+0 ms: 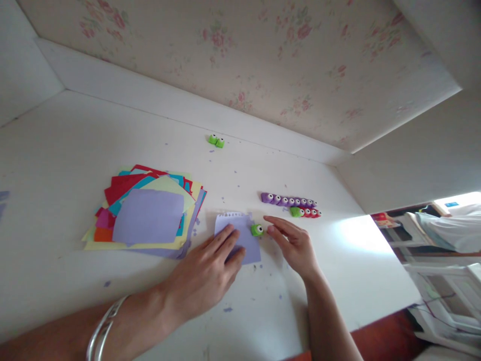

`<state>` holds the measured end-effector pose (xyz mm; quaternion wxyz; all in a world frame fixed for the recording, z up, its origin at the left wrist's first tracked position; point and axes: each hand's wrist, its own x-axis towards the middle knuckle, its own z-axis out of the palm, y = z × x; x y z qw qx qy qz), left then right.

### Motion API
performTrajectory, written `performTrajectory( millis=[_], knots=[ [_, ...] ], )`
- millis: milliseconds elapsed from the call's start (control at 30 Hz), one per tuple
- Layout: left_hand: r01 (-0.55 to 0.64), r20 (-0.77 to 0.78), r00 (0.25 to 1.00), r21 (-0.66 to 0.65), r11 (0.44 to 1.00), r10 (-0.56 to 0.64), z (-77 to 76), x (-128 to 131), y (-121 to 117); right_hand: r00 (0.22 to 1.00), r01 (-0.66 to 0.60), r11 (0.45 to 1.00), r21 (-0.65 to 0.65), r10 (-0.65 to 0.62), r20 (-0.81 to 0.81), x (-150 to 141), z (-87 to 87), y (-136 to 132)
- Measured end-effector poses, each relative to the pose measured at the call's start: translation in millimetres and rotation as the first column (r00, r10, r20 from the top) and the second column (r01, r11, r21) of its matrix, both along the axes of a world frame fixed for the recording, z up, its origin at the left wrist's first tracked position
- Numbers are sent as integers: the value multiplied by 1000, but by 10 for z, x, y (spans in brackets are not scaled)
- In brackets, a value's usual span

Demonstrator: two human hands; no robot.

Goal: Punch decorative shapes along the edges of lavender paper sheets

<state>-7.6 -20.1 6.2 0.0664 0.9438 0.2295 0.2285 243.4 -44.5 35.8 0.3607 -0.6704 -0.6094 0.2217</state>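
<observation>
My left hand [214,263] lies flat, fingers stretched, on a small purple sheet of paper [250,251] whose top edge has a row of punched or torn holes. At the right edge of this sheet sits a small green figure with one round eye [257,230]. Just right of that figure is my right hand [295,245], raised a little, with thumb and fingers bent toward it. A narrow gap seems to separate the fingertips from the figure, and nothing shows between them.
Left of the sheet is a fanned pile of coloured paper [148,215]. Two green eyed figures [216,141] stand near the back wall. At right run a row of purple eyed figures [288,201] and a shorter red row [311,212] with a green one. Purple paper scraps [227,310] dot the white table.
</observation>
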Motion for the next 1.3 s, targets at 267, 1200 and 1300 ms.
performTrajectory(
  millis=[267,1200,1300],
  knots=[
    [-35,32,999,-119,992,39,51,18,-15,999,-51,992,-117,52,1,30,135,50],
    [-27,64,997,-132,991,35,-67,18,-20,926,-250,812,-528,360,115,42,562,509],
    [-25,66,997,-123,992,33,-63,11,-20,918,-235,797,-556,370,143,48,576,524]
  ],
)
